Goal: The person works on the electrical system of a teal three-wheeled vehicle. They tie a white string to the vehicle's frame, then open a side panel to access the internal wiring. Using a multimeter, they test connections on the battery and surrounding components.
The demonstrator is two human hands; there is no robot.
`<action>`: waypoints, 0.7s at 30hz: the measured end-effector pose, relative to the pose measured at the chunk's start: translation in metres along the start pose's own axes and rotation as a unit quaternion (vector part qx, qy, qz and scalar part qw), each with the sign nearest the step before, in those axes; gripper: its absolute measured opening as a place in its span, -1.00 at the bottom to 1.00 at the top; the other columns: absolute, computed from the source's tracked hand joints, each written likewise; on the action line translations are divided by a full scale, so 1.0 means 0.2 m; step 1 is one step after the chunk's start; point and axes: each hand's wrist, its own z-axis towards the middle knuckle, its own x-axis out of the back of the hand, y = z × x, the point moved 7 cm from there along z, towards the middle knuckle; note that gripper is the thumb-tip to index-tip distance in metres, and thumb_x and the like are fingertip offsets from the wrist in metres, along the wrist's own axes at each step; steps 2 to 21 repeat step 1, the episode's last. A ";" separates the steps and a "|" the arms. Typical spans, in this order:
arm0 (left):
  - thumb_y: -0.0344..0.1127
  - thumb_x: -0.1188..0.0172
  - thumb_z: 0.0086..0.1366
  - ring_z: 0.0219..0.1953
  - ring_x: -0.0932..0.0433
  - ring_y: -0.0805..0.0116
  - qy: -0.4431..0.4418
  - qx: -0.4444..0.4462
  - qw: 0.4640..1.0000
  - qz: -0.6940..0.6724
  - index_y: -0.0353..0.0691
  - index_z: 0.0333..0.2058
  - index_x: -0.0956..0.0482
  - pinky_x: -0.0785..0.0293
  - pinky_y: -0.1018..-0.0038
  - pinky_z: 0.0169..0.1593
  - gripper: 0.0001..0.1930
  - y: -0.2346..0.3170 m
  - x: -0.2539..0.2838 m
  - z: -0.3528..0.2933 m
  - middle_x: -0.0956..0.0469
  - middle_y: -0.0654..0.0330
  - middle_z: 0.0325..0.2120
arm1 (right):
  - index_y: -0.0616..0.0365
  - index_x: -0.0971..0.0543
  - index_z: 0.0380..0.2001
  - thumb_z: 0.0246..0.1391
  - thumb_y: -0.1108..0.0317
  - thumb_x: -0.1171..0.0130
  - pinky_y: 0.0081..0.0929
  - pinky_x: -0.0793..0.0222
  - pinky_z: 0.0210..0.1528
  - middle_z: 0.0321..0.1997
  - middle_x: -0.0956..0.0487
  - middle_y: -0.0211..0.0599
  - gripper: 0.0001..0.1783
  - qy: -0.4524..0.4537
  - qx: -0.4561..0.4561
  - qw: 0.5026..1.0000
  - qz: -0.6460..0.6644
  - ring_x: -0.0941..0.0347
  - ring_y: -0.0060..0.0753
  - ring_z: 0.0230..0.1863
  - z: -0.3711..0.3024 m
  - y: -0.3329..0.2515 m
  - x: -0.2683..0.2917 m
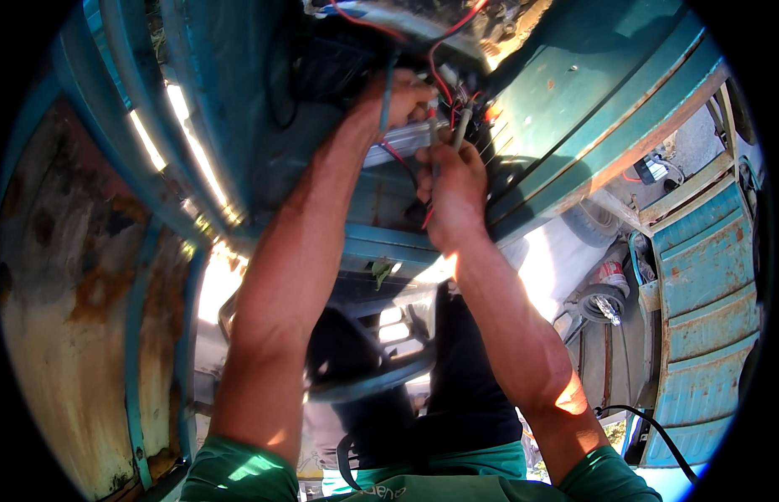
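Observation:
My left hand (398, 99) is closed at the tangle of thin wires, its fingertips by a small pale piece; what exactly they pinch is too small to make out. Just below and to the right, my right hand (458, 180) is wrapped around a plier-like tool with two pale grips (462, 127). Its working end cannot be made out. Red wires (440, 71) come down from above into the bundle between both hands. A silver ribbed metal part (406, 142) lies behind my left wrist, partly hidden by my hands.
Teal slatted metal panels (607, 117) rise on the right, with a rusty panel (71, 284) at far left. A dark ring-shaped bar (372, 381) lies below my forearms. Tyres (592, 222) and a rusty teal tailgate-like panel (707, 309) stand at right.

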 end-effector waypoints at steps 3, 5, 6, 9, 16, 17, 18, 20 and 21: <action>-0.18 -0.33 0.18 -0.59 -0.40 0.54 -0.006 0.004 1.000 0.008 -0.26 -0.29 -0.62 -0.23 0.54 -0.57 -0.74 0.00 0.00 0.00 -0.54 0.26 -0.59 | 0.16 -0.44 -0.18 0.13 0.31 -0.09 -0.62 -0.13 -0.70 -0.41 -0.52 -0.35 -0.77 0.003 0.005 1.000 0.012 -0.29 -0.63 -0.64 0.00 0.01 0.01; -0.18 -0.33 0.18 -0.59 -0.40 0.54 -0.006 0.004 1.000 0.008 -0.26 -0.29 -0.62 -0.23 0.54 -0.57 -0.74 0.00 0.00 0.00 -0.54 0.26 -0.59 | 0.16 -0.44 -0.18 0.13 0.31 -0.09 -0.62 -0.13 -0.70 -0.41 -0.52 -0.35 -0.77 0.003 0.005 1.000 0.012 -0.29 -0.63 -0.64 0.00 0.01 0.01; -0.18 -0.33 0.18 -0.59 -0.40 0.54 -0.006 0.004 1.000 0.008 -0.26 -0.29 -0.62 -0.23 0.54 -0.57 -0.74 0.00 0.00 0.00 -0.54 0.26 -0.59 | 0.16 -0.44 -0.18 0.13 0.31 -0.09 -0.62 -0.13 -0.70 -0.41 -0.52 -0.35 -0.77 0.003 0.005 1.000 0.012 -0.29 -0.63 -0.64 0.00 0.01 0.01; -0.18 -0.33 0.18 -0.59 -0.40 0.54 -0.006 0.004 1.000 0.008 -0.26 -0.29 -0.62 -0.23 0.54 -0.57 -0.74 0.00 0.00 0.00 -0.54 0.26 -0.59 | 0.16 -0.44 -0.18 0.13 0.31 -0.09 -0.62 -0.13 -0.70 -0.41 -0.52 -0.35 -0.77 0.003 0.005 1.000 0.012 -0.29 -0.63 -0.64 0.00 0.01 0.01; -0.18 -0.33 0.18 -0.59 -0.40 0.54 -0.006 0.004 1.000 0.008 -0.26 -0.29 -0.62 -0.23 0.54 -0.57 -0.74 0.00 0.00 0.00 -0.54 0.26 -0.59 | 0.16 -0.44 -0.18 0.13 0.31 -0.09 -0.62 -0.13 -0.70 -0.41 -0.52 -0.35 -0.77 0.003 0.005 1.000 0.012 -0.29 -0.63 -0.64 0.00 0.01 0.01; -0.18 -0.33 0.18 -0.59 -0.40 0.54 -0.006 0.004 1.000 0.008 -0.26 -0.29 -0.62 -0.23 0.54 -0.57 -0.74 0.00 0.00 0.00 -0.54 0.26 -0.59 | 0.16 -0.44 -0.18 0.13 0.31 -0.09 -0.62 -0.13 -0.70 -0.41 -0.52 -0.35 -0.77 0.003 0.005 1.000 0.012 -0.29 -0.63 -0.64 0.00 0.01 0.01; -0.18 -0.33 0.18 -0.59 -0.40 0.54 -0.006 0.004 1.000 0.008 -0.26 -0.29 -0.62 -0.23 0.54 -0.57 -0.74 0.00 0.00 0.00 -0.54 0.26 -0.59 | 0.16 -0.44 -0.18 0.13 0.31 -0.09 -0.62 -0.13 -0.70 -0.41 -0.52 -0.35 -0.77 0.003 0.005 1.000 0.012 -0.29 -0.63 -0.64 0.00 0.01 0.01; -0.18 -0.33 0.18 -0.59 -0.40 0.54 -0.006 0.004 1.000 0.008 -0.26 -0.29 -0.62 -0.23 0.54 -0.57 -0.74 0.00 0.00 0.00 -0.54 0.26 -0.59 | 0.16 -0.44 -0.18 0.13 0.31 -0.09 -0.62 -0.13 -0.70 -0.41 -0.52 -0.35 -0.77 0.003 0.005 1.000 0.012 -0.29 -0.63 -0.64 0.00 0.01 0.01; -0.18 -0.33 0.18 -0.59 -0.40 0.54 -0.006 0.004 1.000 0.008 -0.26 -0.29 -0.62 -0.23 0.54 -0.57 -0.74 0.00 0.00 0.00 -0.54 0.26 -0.59 | 0.16 -0.44 -0.18 0.13 0.31 -0.09 -0.62 -0.13 -0.70 -0.41 -0.52 -0.35 -0.77 0.003 0.005 1.000 0.012 -0.29 -0.63 -0.64 0.00 0.01 0.01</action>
